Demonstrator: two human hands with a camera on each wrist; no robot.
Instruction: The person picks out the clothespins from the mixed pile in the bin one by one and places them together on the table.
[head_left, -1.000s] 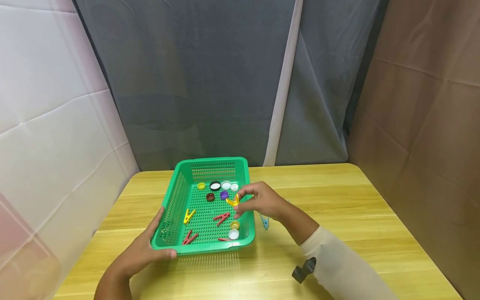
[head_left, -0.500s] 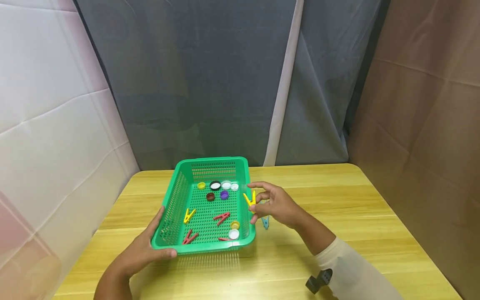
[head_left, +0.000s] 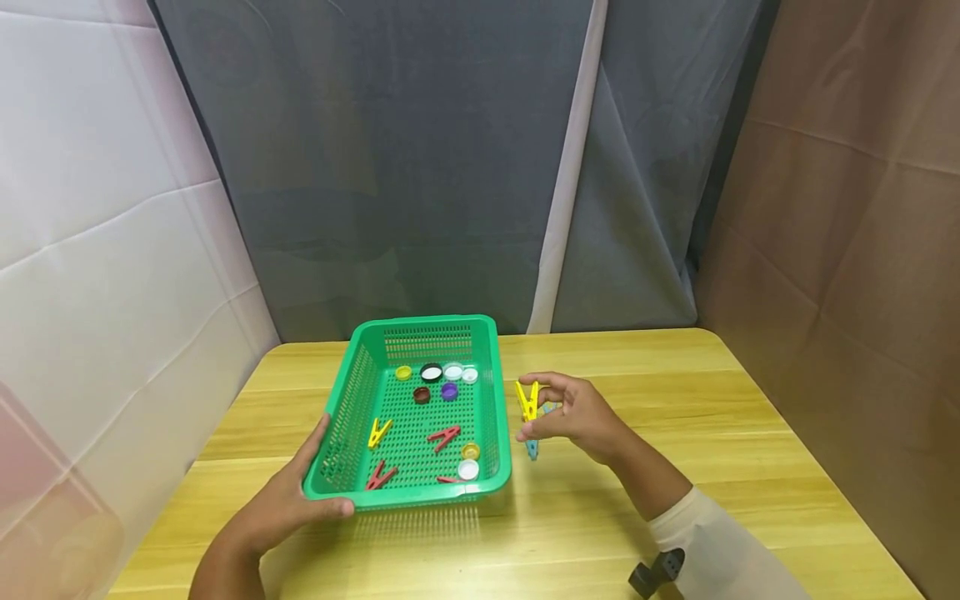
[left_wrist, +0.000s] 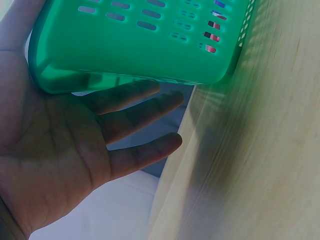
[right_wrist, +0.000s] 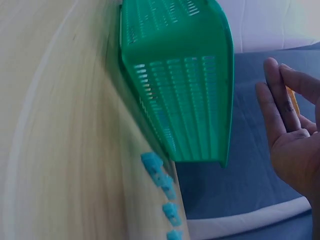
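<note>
In the head view my right hand (head_left: 581, 414) pinches a yellow clothespin (head_left: 528, 402) just right of the green basket (head_left: 502, 417). Only a sliver of this clothespin (right_wrist: 293, 101) shows between the fingers in the right wrist view. My left hand (head_left: 277, 500) rests against the basket's near left corner, its thumb along the front rim. Three of its fingers stretch out straight in the left wrist view. Inside the basket lie another yellow clothespin (head_left: 378, 432), red clothespins (head_left: 444, 437) and several bottle caps (head_left: 449, 392). Under the right hand, a blue clothespin (head_left: 532, 449) is partly hidden.
Several blue clothespins (right_wrist: 171, 213) lie in a row on the wooden table (head_left: 675, 417) beside the basket. A grey curtain (head_left: 420, 167) hangs behind the table, a white one (head_left: 112, 208) at the left and a brown one (head_left: 847, 250) at the right.
My right hand has carried the yellow clothespin out of the basket, over its right rim, to the right. The left hand and basket have stayed in place.
</note>
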